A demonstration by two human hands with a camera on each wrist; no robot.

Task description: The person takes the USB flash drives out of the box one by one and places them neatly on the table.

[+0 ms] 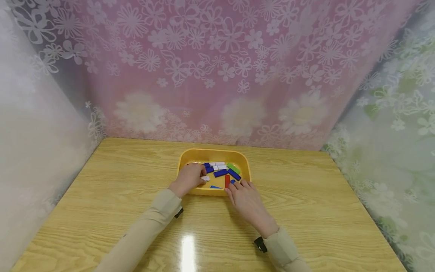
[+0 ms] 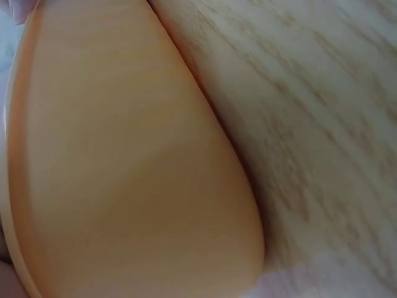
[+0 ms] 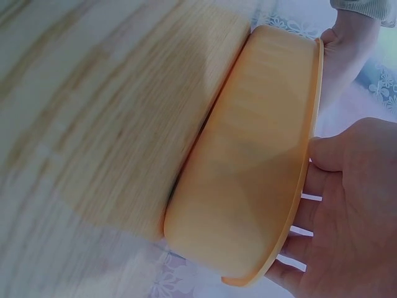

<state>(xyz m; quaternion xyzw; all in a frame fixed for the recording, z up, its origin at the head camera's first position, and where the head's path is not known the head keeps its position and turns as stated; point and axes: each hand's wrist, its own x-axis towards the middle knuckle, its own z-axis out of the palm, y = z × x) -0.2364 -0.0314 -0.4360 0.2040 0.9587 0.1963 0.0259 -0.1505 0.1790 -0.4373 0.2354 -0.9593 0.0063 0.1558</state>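
Note:
A yellow plastic tray with low walls holds small flat blocks. My left hand reaches over its left side, thumb and index finger pinching a small white block near the bottom. At the front right corner, my right hand holds the rim, its thumb on the outside and its fingers over the edge; the right wrist view shows this hand from the palm side. Close to those fingertips are a red block and a blue round piece. The left wrist view shows mostly the tray's outer wall.
Several dark blue blocks, among them one in the middle, lie in the tray with white blocks and a green block. Wood-grain table surrounds the tray. Pink floral curtain hangs behind.

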